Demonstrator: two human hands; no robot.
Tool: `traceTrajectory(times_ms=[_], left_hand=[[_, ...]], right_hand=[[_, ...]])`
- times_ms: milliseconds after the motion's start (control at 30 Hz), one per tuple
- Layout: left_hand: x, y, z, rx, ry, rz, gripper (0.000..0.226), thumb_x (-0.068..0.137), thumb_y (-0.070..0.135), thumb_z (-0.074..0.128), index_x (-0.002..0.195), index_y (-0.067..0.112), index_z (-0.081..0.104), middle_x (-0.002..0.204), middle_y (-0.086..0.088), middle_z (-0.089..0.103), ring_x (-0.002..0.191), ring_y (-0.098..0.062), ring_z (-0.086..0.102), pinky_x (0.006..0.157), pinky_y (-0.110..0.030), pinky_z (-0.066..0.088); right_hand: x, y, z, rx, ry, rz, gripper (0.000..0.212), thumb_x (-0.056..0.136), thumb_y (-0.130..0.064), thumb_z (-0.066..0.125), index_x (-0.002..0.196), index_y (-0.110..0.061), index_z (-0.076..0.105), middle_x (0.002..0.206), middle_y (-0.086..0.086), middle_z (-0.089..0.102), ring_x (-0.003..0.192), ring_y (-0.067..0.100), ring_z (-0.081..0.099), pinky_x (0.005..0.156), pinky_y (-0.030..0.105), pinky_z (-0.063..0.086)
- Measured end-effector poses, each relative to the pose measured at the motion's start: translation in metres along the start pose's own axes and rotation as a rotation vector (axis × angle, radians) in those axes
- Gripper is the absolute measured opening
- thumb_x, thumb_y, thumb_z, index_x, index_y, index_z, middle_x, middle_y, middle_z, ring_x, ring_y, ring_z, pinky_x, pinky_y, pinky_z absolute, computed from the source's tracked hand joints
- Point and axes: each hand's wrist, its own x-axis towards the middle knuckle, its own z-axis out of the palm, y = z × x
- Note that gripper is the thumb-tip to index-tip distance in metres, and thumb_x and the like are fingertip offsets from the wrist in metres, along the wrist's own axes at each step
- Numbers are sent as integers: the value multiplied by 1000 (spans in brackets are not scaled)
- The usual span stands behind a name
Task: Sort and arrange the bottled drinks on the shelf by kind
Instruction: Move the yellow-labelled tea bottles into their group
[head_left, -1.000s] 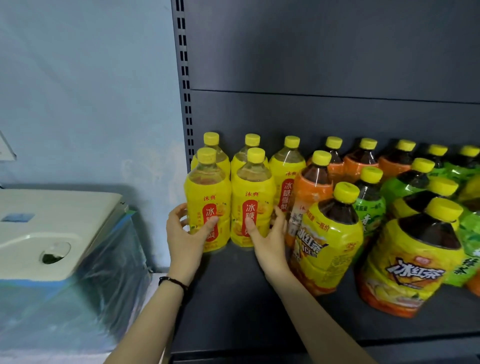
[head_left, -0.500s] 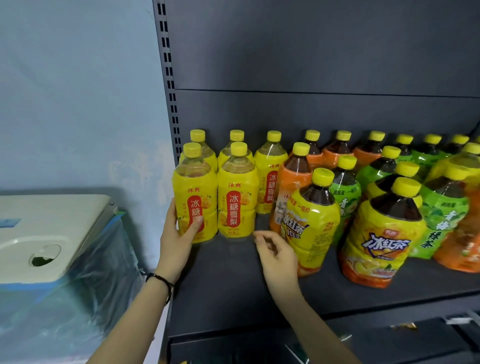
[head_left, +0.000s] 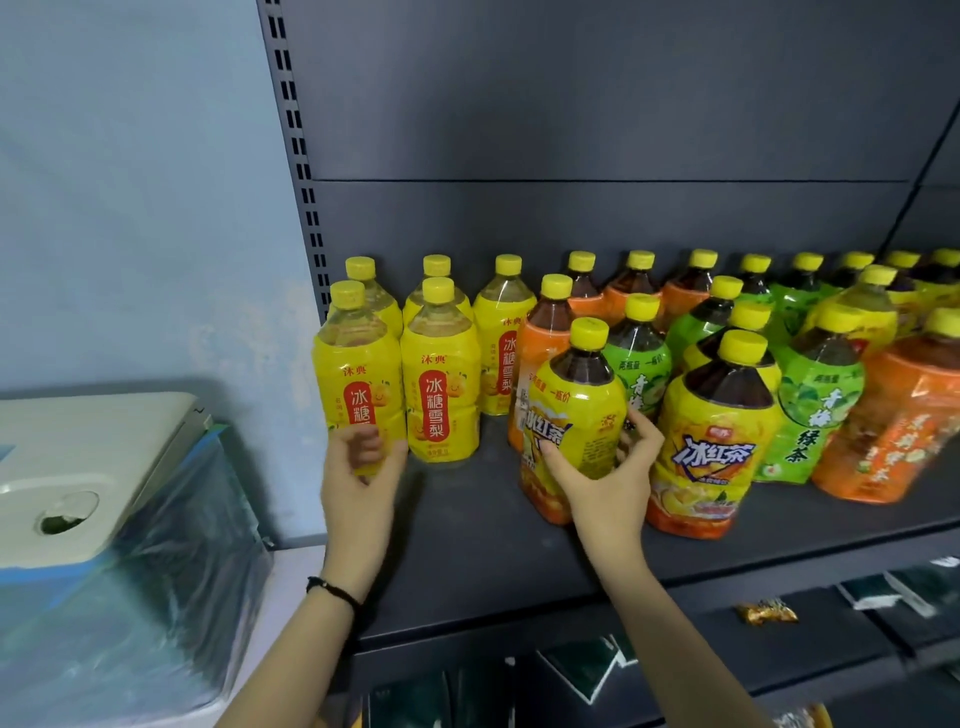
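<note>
Several yellow pear-drink bottles (head_left: 440, 395) stand at the left end of the dark shelf (head_left: 483, 561). My left hand (head_left: 358, 467) is in front of the foot of the front-left pear bottle (head_left: 357, 379), fingers loosely curled and blurred; whether it holds the bottle I cannot tell. My right hand (head_left: 605, 478) grips the lower body of a yellow iced black tea bottle (head_left: 576, 405). A second iced tea bottle (head_left: 717, 441) stands to its right. Orange-labelled bottles (head_left: 540, 353) and green tea bottles (head_left: 639, 374) crowd behind.
A large orange bottle (head_left: 904, 421) and a green tea bottle (head_left: 815, 410) stand at the right front. A slotted upright (head_left: 296, 156) bounds the shelf's left side. A white appliance wrapped in plastic (head_left: 78, 467) sits left. Packets lie on the lower shelf (head_left: 763, 613).
My right hand moved right from the shelf floor and took hold of the iced black tea bottle. My left hand slipped slightly off the front-left pear bottle. The view shifted.
</note>
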Motion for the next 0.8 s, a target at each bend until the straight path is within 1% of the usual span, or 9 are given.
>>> traceTrajectory(times_ms=[100,233,333,400,467,533,633,733,800], left_hand=[[-7,14,19,-68,-289,9,46,73,46,75,110,27,56,109,3,62,100,-11,60,84,-27,49],[-14,23,50,-95,-566,-47,84,60,68,71,133,39,40,135,14,50,123,-1,49,96,-26,45],[-22,32,68,-182,-633,-119,98,51,73,74,135,34,40,124,22,58,112,7,56,84,-14,48],[-26,33,74,-210,-607,-136,96,46,73,76,128,32,47,110,24,67,103,5,62,77,-13,49],[-30,33,78,-231,-562,-144,95,42,74,77,123,34,48,106,22,69,99,3,64,74,-13,50],[-37,36,82,-241,-510,-141,94,38,76,76,119,40,46,110,15,68,98,3,64,73,-14,51],[-53,48,93,-247,-426,-130,92,32,82,71,109,45,38,112,22,53,91,18,59,70,-6,47],[-68,60,106,-259,-362,-104,88,31,84,69,100,44,32,104,26,45,82,27,54,67,-1,44],[-75,60,114,-252,-325,-98,86,33,85,68,101,46,33,106,25,47,85,25,55,68,-4,45]], right_hand=[[3,5,-10,110,-161,26,84,64,-28,86,129,-42,33,125,-21,47,117,-3,49,101,28,46],[4,8,-25,148,-465,11,85,69,-36,83,136,-50,33,137,-16,50,125,-1,49,104,28,43],[2,7,-36,101,-547,16,86,71,-49,75,144,-46,29,141,-19,47,128,0,47,104,26,41],[-6,8,-49,63,-445,-21,64,78,-42,70,136,-43,44,133,-14,57,119,2,54,98,25,45],[-13,8,-68,75,-186,-86,35,83,-23,69,114,-38,60,108,-3,67,97,4,63,82,20,51],[-7,11,-92,103,83,-118,28,82,-15,71,102,-32,60,99,3,62,84,9,61,71,14,48],[24,23,-118,45,131,-36,57,69,-43,79,112,-32,44,111,0,43,97,14,51,81,19,46],[51,38,-128,23,-123,79,79,59,-65,76,122,-51,32,133,1,42,121,16,47,100,37,45],[60,48,-133,27,-255,124,98,53,-70,77,135,-45,30,143,-1,40,130,17,44,105,47,43]])
